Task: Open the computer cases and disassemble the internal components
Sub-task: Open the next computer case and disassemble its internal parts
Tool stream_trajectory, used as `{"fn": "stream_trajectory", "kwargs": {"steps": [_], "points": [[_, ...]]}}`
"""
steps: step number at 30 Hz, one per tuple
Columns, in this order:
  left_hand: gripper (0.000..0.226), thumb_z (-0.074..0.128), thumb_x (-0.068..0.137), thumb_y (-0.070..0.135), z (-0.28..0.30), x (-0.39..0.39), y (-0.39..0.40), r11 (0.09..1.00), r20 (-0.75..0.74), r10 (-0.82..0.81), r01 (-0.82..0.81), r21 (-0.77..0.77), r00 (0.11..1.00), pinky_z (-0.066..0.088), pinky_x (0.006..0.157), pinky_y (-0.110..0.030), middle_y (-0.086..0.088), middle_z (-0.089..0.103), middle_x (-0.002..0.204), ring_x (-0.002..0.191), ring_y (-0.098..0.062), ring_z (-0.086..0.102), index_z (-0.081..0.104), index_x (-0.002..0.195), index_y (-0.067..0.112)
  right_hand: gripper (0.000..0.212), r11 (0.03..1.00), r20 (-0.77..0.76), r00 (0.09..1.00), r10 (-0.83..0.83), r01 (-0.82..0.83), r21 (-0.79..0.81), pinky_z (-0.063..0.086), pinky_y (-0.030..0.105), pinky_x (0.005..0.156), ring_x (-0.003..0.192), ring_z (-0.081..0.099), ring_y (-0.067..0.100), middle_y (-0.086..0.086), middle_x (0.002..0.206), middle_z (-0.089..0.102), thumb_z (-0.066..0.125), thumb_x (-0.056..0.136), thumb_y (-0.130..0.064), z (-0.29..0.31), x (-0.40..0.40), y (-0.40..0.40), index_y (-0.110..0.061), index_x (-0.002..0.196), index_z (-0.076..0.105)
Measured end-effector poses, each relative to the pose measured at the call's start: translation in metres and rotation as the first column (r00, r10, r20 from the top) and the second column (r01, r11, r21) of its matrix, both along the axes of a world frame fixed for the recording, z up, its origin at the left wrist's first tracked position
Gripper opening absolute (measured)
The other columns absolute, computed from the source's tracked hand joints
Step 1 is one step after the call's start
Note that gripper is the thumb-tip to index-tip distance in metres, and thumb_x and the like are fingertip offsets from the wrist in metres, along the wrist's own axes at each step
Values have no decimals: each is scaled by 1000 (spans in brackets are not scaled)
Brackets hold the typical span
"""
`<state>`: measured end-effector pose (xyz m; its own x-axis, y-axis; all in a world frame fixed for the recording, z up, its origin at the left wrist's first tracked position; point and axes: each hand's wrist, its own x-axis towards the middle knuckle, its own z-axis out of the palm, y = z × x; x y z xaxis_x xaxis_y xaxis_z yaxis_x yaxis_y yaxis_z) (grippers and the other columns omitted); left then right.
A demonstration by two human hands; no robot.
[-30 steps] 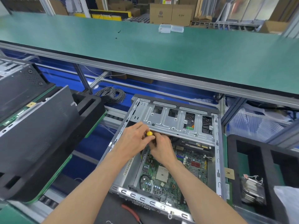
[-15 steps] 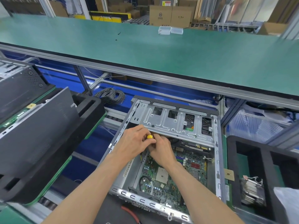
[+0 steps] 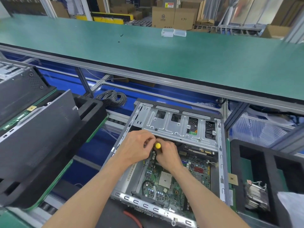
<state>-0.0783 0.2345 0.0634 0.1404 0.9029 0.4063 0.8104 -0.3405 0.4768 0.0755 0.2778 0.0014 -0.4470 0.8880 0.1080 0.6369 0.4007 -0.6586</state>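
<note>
Head view, scanning left to right. At 9 o'clock I see a stack of black covers [image 3: 37, 129] on a green-edged tray, untouched. At 11 o'clock of the open case, a coil of grey cable [image 3: 111, 98] lies on the blue belt, well apart from the work.

Centre: the computer case [image 3: 220, 162] lies on its side, lid already off, circuit board [image 3: 174, 181] exposed at 6 o'clock inside it, silver drive bracket [image 3: 177, 127] across the top at 12.

My left hand [image 3: 135, 148] has fingers curled onto the yellow-capped screwdriver [image 3: 158, 145], pinching near the cap. My right hand [image 3: 167, 156] is wrapped round the handle just below, at the 4 o'clock side of the cap. The tip is hidden under the hands; I can't tell which screw it sits on, likely one at the board's top left corner under the bracket edge.

To do it well, I judge: keep the shaft square to the screw, press down with the right, spin with the left, don't let the tip slip onto the board. Catch the screw before it drops.

At 3 o'clock, a black foam tray [image 3: 266, 162] holds a finned metal cooler [image 3: 255, 195].
</note>
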Motion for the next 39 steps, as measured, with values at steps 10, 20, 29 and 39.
{"fn": "stream_trajectory", "kwargs": {"steps": [10,20,29,39], "points": [[33,45,83,17,19,15,26,556,-344,-271,-146,-818,899,56,66,-35,-4,68,89,74,-20,63,74,100,16,19,974,-272,938,-215,186,-129,51,20,63,72,65,6,-9,80,72,72,80,-3,11,19,-15,-21,87,75],[68,55,99,17,-11,15,67,395,-444,-384,-291,-872,809,36,110,-33,-7,28,163,144,-27,36,24,159,15,21,935,-341,883,-322,240,-260,44,16,59,69,60,4,-7,80,69,71,81,-4,9,31,-25,-24,88,70],[74,71,91,17,-20,20,73,442,-466,-347,-296,-846,814,44,106,-35,-7,45,153,134,-28,48,34,155,15,16,921,-386,849,-360,258,-292,42,20,51,56,50,4,0,75,70,70,85,-7,10,31,-26,-21,91,73],[47,45,97,10,-23,20,71,500,-480,-333,-280,-820,811,41,72,-27,-10,59,134,106,-25,59,50,144,14,13,913,-365,852,-375,271,-306,41,15,50,57,52,2,0,74,70,71,85,-10,12,31,-26,-21,93,74]]}}
